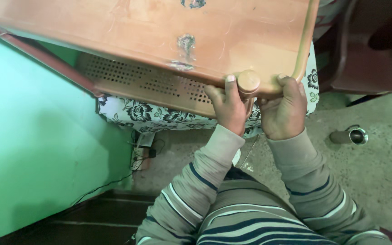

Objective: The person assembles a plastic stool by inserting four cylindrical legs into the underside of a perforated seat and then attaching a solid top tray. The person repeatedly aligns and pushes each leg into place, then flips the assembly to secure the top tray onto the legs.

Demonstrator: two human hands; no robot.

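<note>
One orange plastic table with a scratched top (159, 31) is seen, tilted, with one round leg end (248, 82) at its near corner. Two hands are counted. The left hand (228, 106) is closed on the table's edge at nine o'clock of the leg end; the right hand (286, 109) is closed on the rim at three o'clock. One steel cup (351, 136) lies on the floor (377, 172), well apart.
</note>
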